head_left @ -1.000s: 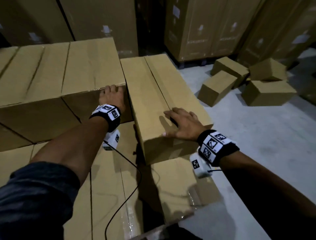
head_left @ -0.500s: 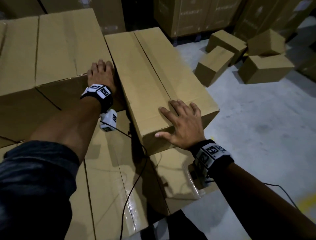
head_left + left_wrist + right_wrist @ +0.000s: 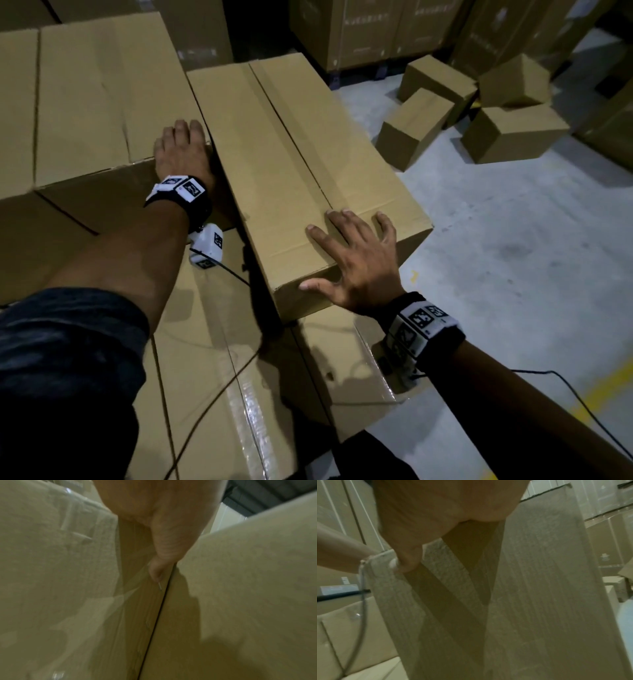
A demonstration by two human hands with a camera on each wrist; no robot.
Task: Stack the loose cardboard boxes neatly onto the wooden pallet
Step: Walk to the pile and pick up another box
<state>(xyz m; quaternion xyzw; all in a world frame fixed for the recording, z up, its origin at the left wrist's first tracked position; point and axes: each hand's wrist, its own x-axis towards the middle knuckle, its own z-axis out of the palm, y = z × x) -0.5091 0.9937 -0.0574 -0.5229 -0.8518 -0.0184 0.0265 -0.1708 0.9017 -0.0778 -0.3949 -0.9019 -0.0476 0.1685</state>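
Lying lengthwise, plain brown box (image 3: 294, 178) (taped seam).

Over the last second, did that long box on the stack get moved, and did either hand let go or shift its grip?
The right hand slid back to the near end of the long box, palm on top, thumb over the end face. The gap between that box and the neighbouring box looks narrower, though the camera moved too. The left hand stays at that neighbour's near corner. The loose boxes on the floor are unmoved.
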